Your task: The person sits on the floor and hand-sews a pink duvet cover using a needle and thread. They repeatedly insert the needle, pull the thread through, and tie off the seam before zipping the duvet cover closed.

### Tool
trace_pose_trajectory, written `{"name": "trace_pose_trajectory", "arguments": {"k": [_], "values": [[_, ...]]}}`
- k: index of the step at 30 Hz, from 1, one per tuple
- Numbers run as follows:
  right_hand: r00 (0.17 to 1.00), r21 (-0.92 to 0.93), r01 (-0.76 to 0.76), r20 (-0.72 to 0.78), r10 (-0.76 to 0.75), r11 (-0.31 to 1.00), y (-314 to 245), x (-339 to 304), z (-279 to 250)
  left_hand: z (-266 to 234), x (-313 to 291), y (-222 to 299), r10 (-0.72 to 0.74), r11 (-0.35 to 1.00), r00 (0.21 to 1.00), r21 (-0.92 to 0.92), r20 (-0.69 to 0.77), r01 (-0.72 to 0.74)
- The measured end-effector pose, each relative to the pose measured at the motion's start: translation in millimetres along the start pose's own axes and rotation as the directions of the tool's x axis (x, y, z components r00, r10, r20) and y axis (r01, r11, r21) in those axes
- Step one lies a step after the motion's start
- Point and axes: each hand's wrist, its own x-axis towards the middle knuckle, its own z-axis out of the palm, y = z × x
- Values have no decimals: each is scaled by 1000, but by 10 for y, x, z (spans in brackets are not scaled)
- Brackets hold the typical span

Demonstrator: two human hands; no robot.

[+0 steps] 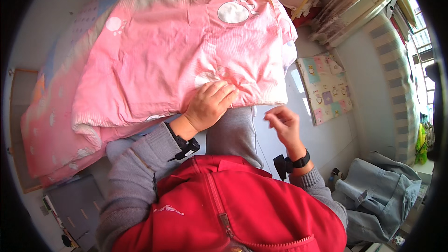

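A bed (46, 126) with a pink sheet carries a folded pink quilt (186, 51) printed with white paw marks. On the pale floor (326, 144) lie a patterned mat (326, 88) and a grey-blue garment (378, 196).

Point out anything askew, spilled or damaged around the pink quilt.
Nothing looks spilled or torn. The folded pink quilt lies skewed, its near corner hanging past the bed edge over the person's knee, where the left hand presses it. The right hand hovers empty beside it. A patterned cloth lies on the floor.
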Motion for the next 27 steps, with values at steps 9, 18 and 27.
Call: {"name": "trace_pose_trajectory", "arguments": {"k": [9, 18, 27], "values": [[809, -587, 559, 230, -541, 585, -378, 756, 269, 135, -856, 166, -405, 357, 717, -623, 568, 696], [726, -574, 659, 318, -610, 486, -183, 906, 458, 651, -640, 32, -514, -752, 559, -655, 650, 71], [655, -445, 696, 71, -753, 563, -510, 971, 492, 696, -404, 101, -676, -693, 394, -719, 623, -53]]}}
